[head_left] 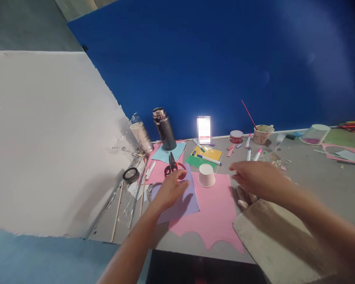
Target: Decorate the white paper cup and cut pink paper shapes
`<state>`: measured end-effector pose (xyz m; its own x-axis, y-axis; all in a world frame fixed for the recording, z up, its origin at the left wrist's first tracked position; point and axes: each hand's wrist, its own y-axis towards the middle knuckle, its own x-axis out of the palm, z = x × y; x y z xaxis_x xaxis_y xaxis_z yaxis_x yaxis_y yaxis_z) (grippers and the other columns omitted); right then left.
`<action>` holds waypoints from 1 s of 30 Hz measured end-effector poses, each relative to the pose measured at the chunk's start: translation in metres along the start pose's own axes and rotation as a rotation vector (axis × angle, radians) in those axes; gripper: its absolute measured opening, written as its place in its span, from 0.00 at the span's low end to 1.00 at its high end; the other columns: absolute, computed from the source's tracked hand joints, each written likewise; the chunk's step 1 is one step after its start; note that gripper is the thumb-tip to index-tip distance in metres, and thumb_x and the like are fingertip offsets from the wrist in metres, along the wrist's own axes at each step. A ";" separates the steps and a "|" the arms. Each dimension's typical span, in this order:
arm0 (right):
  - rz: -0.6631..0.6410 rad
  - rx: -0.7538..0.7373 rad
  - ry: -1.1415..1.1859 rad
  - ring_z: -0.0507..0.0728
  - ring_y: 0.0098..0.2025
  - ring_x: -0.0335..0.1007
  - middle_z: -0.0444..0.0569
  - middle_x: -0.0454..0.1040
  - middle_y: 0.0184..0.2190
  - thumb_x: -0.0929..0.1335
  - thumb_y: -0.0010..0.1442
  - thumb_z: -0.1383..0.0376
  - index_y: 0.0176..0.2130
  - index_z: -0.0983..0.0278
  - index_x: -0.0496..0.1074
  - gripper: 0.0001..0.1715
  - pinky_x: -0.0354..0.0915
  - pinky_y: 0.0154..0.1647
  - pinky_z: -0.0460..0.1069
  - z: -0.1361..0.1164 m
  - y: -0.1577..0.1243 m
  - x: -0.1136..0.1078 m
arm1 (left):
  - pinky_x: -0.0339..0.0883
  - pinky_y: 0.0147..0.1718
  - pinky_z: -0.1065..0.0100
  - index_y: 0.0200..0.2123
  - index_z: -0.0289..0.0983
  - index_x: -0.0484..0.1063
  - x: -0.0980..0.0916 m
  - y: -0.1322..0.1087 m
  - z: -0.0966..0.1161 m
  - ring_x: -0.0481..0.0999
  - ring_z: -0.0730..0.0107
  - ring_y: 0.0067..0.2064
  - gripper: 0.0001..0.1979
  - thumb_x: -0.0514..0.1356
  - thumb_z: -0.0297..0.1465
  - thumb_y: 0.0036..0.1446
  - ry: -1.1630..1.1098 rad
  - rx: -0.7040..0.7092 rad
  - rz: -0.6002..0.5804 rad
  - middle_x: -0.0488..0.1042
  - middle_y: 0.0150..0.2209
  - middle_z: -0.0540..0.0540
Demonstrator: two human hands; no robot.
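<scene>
"Where do we stand with the white cup point(206, 176)?"

"We have it mouth-down on the pink sheet point(215, 211), near its far edge. Its outside looks plain, so we'd judge that nothing has been added to it."

"And the sheet itself?"

"Its near edge is scalloped, so we take some shaping there as done. The purple sheet point(191, 199) overlaps it on the left, and we see no scallops on the part that shows."

"What are our hands doing?"

"Our left hand point(170, 191) is at the scissors point(172, 160), its fingers over or against the red handles. We can't tell whether they grip. The blades point away from us, and we see nothing being cut. Our right hand point(253, 176) hangs to the right of the cup, apart from it, its leading fingers reaching out loosely, a little parted, with nothing seen between them."

"Is anything further along?"

"On the far side of the bench point(322, 197) we have a patterned cup point(262, 135) with a red stick in it. By comparison, our plain one looks barely begun."

"What else is untouched?"

"The stack of cups point(141, 137) on the left, the black tape roll point(131, 174), and the blue-capped marker point(209, 159) lying just beyond our white cup."
</scene>
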<state>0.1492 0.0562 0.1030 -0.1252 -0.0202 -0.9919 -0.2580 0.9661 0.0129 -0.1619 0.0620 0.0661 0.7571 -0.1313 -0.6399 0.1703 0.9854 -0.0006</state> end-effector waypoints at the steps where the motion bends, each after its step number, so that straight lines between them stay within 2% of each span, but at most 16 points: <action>1: -0.069 -0.023 -0.010 0.66 0.45 0.80 0.55 0.83 0.42 0.70 0.65 0.62 0.48 0.60 0.80 0.12 0.66 0.38 0.52 -0.011 0.021 -0.003 | 0.67 0.54 0.55 0.58 0.39 0.72 0.009 0.001 0.002 0.74 0.50 0.60 0.25 0.64 0.39 0.59 -0.058 0.003 -0.012 0.74 0.61 0.37; 3: -0.104 0.008 -0.009 0.67 0.46 0.80 0.60 0.83 0.44 0.69 0.65 0.63 0.48 0.63 0.79 0.14 0.65 0.39 0.53 -0.026 0.062 -0.004 | 0.62 0.62 0.51 0.68 0.39 0.62 0.028 0.006 0.007 0.63 0.45 0.70 0.40 0.68 0.41 0.55 -0.153 0.017 -0.045 0.63 0.70 0.33; 5: -0.085 0.049 0.003 0.67 0.48 0.79 0.64 0.81 0.47 0.66 0.68 0.63 0.52 0.67 0.78 0.17 0.66 0.41 0.54 -0.032 0.096 0.006 | 0.55 0.67 0.47 0.72 0.38 0.55 0.047 0.014 0.013 0.57 0.40 0.73 0.50 0.72 0.42 0.50 -0.228 0.019 -0.038 0.57 0.73 0.30; 8: -0.101 0.058 0.051 0.63 0.51 0.77 0.60 0.80 0.50 0.68 0.70 0.59 0.53 0.65 0.76 0.17 0.69 0.47 0.54 -0.032 0.125 0.031 | 0.46 0.70 0.44 0.72 0.38 0.55 0.068 0.028 0.021 0.52 0.37 0.74 0.57 0.77 0.41 0.43 -0.298 0.080 -0.024 0.55 0.74 0.30; 10: -0.128 0.068 0.079 0.60 0.48 0.77 0.54 0.79 0.48 0.70 0.69 0.56 0.50 0.66 0.76 0.18 0.72 0.49 0.57 -0.030 0.133 0.044 | 0.50 0.69 0.44 0.70 0.40 0.58 0.073 0.036 0.022 0.55 0.37 0.73 0.53 0.76 0.43 0.45 -0.353 0.099 -0.004 0.59 0.72 0.31; 12: -0.132 0.052 0.126 0.59 0.44 0.77 0.52 0.79 0.44 0.72 0.67 0.57 0.44 0.66 0.77 0.14 0.71 0.46 0.55 -0.025 0.136 0.048 | 0.58 0.66 0.46 0.67 0.40 0.63 0.070 0.044 0.020 0.64 0.42 0.69 0.41 0.70 0.46 0.54 -0.406 0.074 0.079 0.66 0.67 0.32; 14: -0.107 0.010 0.201 0.59 0.40 0.76 0.52 0.80 0.39 0.71 0.65 0.61 0.37 0.66 0.77 0.09 0.67 0.39 0.51 -0.018 0.134 0.040 | 0.65 0.61 0.49 0.61 0.39 0.68 0.060 0.054 0.017 0.72 0.48 0.62 0.28 0.63 0.46 0.63 -0.430 0.039 0.190 0.72 0.60 0.34; 16: -0.062 -0.043 0.296 0.57 0.36 0.74 0.51 0.80 0.35 0.69 0.65 0.63 0.33 0.65 0.76 0.10 0.60 0.33 0.49 -0.012 0.128 0.026 | 0.71 0.53 0.54 0.54 0.39 0.71 0.048 0.064 0.014 0.75 0.52 0.58 0.19 0.61 0.43 0.65 -0.445 0.018 0.252 0.75 0.54 0.36; 18: -0.023 -0.099 0.393 0.55 0.34 0.72 0.49 0.79 0.33 0.66 0.66 0.61 0.34 0.63 0.75 0.11 0.58 0.31 0.48 -0.009 0.117 0.012 | 0.75 0.44 0.58 0.54 0.40 0.70 0.036 0.072 0.013 0.77 0.54 0.53 0.19 0.62 0.43 0.64 -0.470 0.031 0.278 0.74 0.53 0.37; 20: -0.002 -0.149 0.470 0.54 0.33 0.71 0.47 0.79 0.32 0.67 0.65 0.60 0.34 0.63 0.74 0.11 0.58 0.30 0.48 -0.009 0.103 0.003 | 0.75 0.38 0.61 0.59 0.41 0.68 0.027 0.074 0.015 0.78 0.58 0.48 0.23 0.62 0.43 0.64 -0.452 0.115 0.269 0.73 0.55 0.38; 23: 0.063 -0.192 0.657 0.52 0.30 0.68 0.44 0.77 0.29 0.68 0.61 0.60 0.33 0.62 0.75 0.09 0.59 0.31 0.48 -0.010 0.083 0.001 | 0.74 0.41 0.61 0.61 0.43 0.69 0.019 0.067 0.023 0.78 0.60 0.47 0.22 0.59 0.42 0.67 -0.280 0.346 0.188 0.75 0.54 0.40; 26: 0.167 -0.176 0.890 0.53 0.29 0.66 0.44 0.76 0.27 0.70 0.58 0.58 0.32 0.62 0.79 0.10 0.59 0.31 0.48 -0.008 0.073 0.003 | 0.71 0.46 0.60 0.55 0.41 0.74 0.017 0.053 0.030 0.77 0.60 0.47 0.16 0.57 0.39 0.70 -0.077 0.512 0.222 0.79 0.48 0.41; 28: 0.210 -0.130 1.006 0.53 0.29 0.65 0.44 0.76 0.27 0.73 0.56 0.56 0.32 0.62 0.80 0.12 0.58 0.31 0.48 -0.007 0.073 0.003 | 0.69 0.45 0.61 0.47 0.40 0.77 0.018 0.044 0.033 0.77 0.60 0.45 0.12 0.56 0.38 0.71 0.025 0.539 0.293 0.79 0.43 0.42; 30: 0.226 -0.091 1.151 0.52 0.27 0.63 0.44 0.76 0.24 0.75 0.54 0.54 0.31 0.62 0.80 0.14 0.56 0.29 0.48 -0.007 0.075 0.003 | 0.67 0.42 0.63 0.43 0.40 0.77 0.021 0.038 0.033 0.76 0.61 0.42 0.13 0.56 0.40 0.71 0.089 0.537 0.309 0.78 0.40 0.43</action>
<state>0.1225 0.1264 0.1017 -0.9563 -0.1164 -0.2681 -0.1808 0.9563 0.2297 -0.1190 0.0926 0.0783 0.7709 0.1836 -0.6100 0.2625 0.7810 0.5667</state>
